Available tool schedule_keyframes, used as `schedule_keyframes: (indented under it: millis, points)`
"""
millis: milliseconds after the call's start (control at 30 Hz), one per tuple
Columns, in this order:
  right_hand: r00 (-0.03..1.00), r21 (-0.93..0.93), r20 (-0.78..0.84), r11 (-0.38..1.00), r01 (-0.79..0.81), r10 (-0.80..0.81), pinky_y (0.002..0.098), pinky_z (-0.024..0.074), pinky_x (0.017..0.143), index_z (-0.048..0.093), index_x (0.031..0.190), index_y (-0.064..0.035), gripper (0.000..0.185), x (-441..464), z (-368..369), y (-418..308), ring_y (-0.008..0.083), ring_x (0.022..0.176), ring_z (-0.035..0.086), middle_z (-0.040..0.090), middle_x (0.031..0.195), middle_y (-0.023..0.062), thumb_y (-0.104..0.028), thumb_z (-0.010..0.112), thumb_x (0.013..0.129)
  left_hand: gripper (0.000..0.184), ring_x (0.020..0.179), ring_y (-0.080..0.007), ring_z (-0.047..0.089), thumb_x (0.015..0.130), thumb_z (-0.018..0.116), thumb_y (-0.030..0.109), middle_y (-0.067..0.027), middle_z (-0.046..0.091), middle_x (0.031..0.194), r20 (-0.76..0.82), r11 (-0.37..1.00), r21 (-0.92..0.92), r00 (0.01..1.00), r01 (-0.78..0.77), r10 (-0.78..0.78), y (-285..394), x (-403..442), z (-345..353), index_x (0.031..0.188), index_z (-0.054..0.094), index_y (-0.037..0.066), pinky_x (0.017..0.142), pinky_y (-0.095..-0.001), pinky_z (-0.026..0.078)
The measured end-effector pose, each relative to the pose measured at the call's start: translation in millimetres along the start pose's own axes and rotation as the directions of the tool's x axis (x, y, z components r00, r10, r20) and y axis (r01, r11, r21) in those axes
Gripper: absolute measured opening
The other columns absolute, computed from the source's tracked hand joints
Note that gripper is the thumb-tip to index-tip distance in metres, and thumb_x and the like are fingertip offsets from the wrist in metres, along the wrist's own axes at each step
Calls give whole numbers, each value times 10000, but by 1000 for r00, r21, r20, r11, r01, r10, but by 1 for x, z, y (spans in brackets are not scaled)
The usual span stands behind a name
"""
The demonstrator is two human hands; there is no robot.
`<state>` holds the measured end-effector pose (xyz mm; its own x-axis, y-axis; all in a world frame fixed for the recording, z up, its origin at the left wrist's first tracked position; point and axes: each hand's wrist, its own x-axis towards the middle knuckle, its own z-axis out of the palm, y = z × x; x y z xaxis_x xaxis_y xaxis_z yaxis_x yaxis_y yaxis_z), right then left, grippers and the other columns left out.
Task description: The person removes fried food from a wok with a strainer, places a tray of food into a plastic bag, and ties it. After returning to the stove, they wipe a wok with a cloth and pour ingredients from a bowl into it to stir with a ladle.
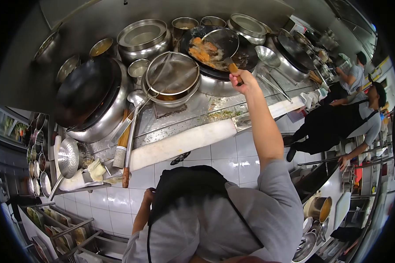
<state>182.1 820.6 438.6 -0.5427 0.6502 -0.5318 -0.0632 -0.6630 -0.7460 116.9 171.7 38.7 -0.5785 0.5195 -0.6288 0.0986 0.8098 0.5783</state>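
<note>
My right hand [243, 81] is closed around the wooden handle [233, 68] of a round wire strainer [224, 39]. The strainer's hoop is over the right part of a dark wok [193, 33], beside orange-brown pieces of food [205, 50] in bubbling oil. At my left side hangs my left hand [149, 194], low by the black apron [180, 179]; its fingers are mostly hidden. Left of the wok, a fine mesh strainer [172, 73] rests on a metal bowl [180, 101].
A large black wok [85, 94] stands at the left, near a perforated ladle [68, 158], a bamboo brush [120, 155] and a long-handled ladle [137, 98]. Lidded pots line the back. A rolled white cloth [184, 142] edges the counter. Two co-workers [333, 118] stand at the right.
</note>
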Motion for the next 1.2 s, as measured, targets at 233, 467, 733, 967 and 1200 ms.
schedule_keyframes:
  millis: [233, 467, 733, 967, 1200]
  points:
    - [944, -422, 99, 846, 325, -314, 249, 379, 354, 416, 1417, -104, 635, -63, -21, 20, 111, 440, 468, 569, 746, 88, 76, 520, 817, 296, 950, -320, 694, 724, 756, 255, -209, 710, 982, -14, 990, 44, 991, -132, 132, 21, 10, -7, 947, 753, 59, 857, -378, 537]
    - [861, -618, 81, 652, 439, -502, 284, 343, 331, 317, 1510, -76, 788, -65, -23, 33, 108, 406, 439, 530, 653, 37, 95, 550, 776, 294, 970, -343, 682, 732, 745, 265, -206, 708, 984, 25, 994, 73, 996, -85, 83, 59, 16, -11, 951, 749, 71, 883, -394, 526]
    - [841, -558, 78, 676, 482, -535, 274, 341, 336, 326, 1505, -73, 782, -86, -4, 29, 101, 407, 439, 535, 656, 33, 89, 561, 778, 332, 1048, -336, 656, 698, 771, 262, -196, 688, 1084, 39, 989, 128, 997, -70, 65, 56, 15, -13, 984, 746, 95, 924, -393, 514]
    - [903, -550, 63, 741, 386, -424, 269, 324, 338, 357, 1494, -82, 765, -113, -24, 31, 96, 402, 432, 532, 655, 18, 87, 549, 774, 343, 1021, -331, 668, 676, 791, 269, -191, 702, 1048, 76, 993, 115, 997, -26, 17, 20, 16, -3, 966, 751, 90, 905, -390, 522]
    - [819, -758, -22, 544, 361, -574, 303, 391, 412, 412, 1470, -81, 728, -88, -44, 29, 105, 450, 468, 601, 719, 55, 40, 550, 765, 314, 958, -327, 690, 702, 768, 272, -194, 714, 980, 10, 992, 96, 996, -84, 84, 16, 10, -1, 954, 753, 86, 862, -383, 538]
